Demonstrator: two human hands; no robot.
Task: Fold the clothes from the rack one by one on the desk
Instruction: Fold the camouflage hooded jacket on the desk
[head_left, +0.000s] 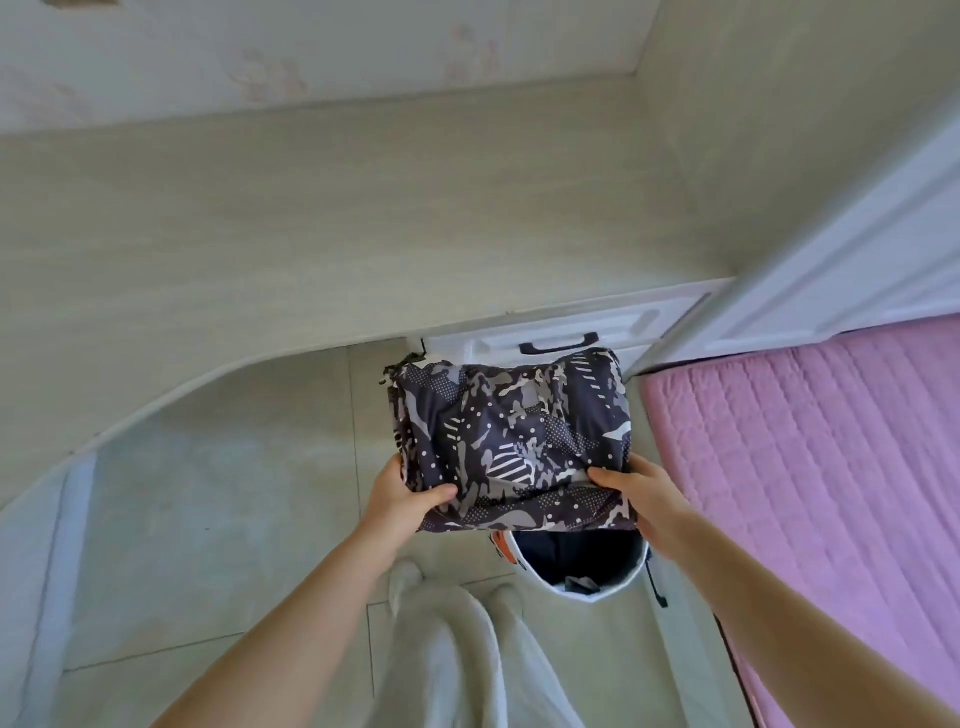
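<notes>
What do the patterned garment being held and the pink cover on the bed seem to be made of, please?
The patterned garment looks like thin, smooth synthetic fabric, perhaps polyester: a printed camouflage pattern, slight sheen and soft creases. The pink cover looks like matte quilted textile, judging by its stitched rows; the fibre cannot be told.

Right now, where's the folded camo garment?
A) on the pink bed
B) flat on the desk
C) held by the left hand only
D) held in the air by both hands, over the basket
D: the left hand and right hand each grip a near corner of the folded camo garment, which is off the desk and above the basket on the floor.
</notes>
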